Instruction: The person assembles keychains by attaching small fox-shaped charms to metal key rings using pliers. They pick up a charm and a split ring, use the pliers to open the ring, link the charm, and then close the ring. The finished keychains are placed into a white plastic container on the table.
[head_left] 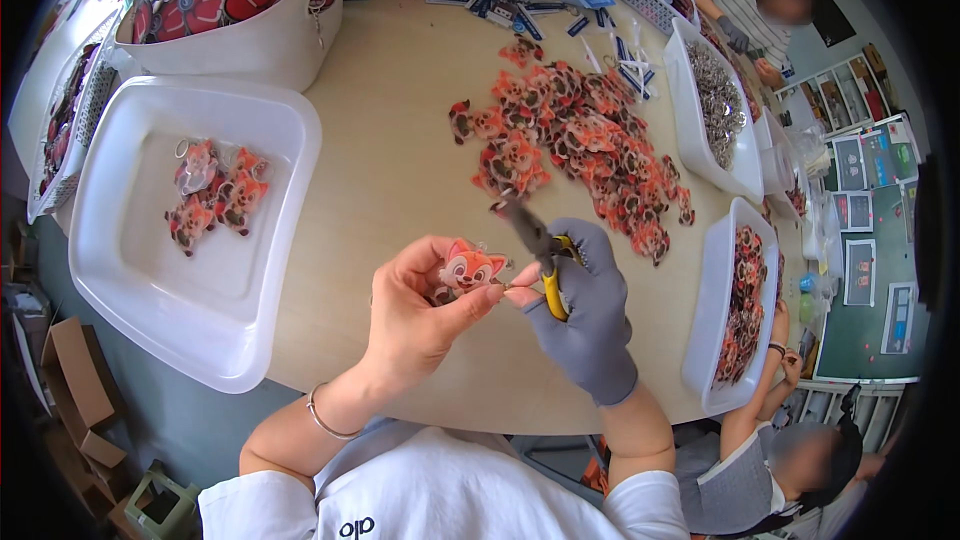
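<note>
My left hand [410, 315] is bare and pinches an orange fox-shaped keychain charm [468, 268] between thumb and fingers, its face turned up. On my right hand [590, 310] is a grey glove that leaves some fingertips uncovered. That hand is wrapped round pliers [536, 235] with yellow and black handles, their dark jaws tilted up and to the left. Its bare fingertips also meet a small metal piece at the charm's right edge, too small to make out. Beyond both hands lies a loose pile of similar fox charms [590, 130].
At left stands a white tub [290, 230] holding several charms with rings. Behind it is a bin [230, 62] of red pieces. Trays of metal rings [718, 105] and charms [740, 310] line the right edge. Two people sit beyond them. Blue-and-white slips [525, 22] lie at the back.
</note>
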Demonstrator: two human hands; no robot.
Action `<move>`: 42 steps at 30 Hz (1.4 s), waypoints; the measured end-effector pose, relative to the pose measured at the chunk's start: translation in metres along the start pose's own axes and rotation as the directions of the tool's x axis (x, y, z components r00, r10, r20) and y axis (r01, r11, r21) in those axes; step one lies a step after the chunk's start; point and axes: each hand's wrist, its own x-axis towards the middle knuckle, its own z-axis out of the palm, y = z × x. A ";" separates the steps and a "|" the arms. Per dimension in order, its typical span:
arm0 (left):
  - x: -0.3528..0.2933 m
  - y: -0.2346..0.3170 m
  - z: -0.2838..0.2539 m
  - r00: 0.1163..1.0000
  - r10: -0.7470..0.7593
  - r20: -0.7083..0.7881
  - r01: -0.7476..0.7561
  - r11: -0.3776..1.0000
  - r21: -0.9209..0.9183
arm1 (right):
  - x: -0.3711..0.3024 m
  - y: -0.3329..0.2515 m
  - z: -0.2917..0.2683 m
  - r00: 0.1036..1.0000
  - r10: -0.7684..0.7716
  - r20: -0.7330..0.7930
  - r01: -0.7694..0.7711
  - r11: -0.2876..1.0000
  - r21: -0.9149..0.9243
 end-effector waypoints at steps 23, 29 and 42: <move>-0.007 -0.006 0.002 0.948 0.272 0.164 -0.313 0.708 0.633 | 0.006 -0.005 -0.018 0.922 0.269 0.278 -0.364 0.847 0.388; -0.003 0.001 0.000 0.884 0.356 0.302 -0.459 0.541 0.705 | 0.016 -0.001 -0.029 0.842 0.283 0.458 -0.460 0.822 0.337; -0.003 0.002 -0.002 0.839 0.444 0.316 -0.527 0.513 0.678 | 0.005 -0.008 -0.014 0.984 0.069 0.162 -0.094 0.984 0.149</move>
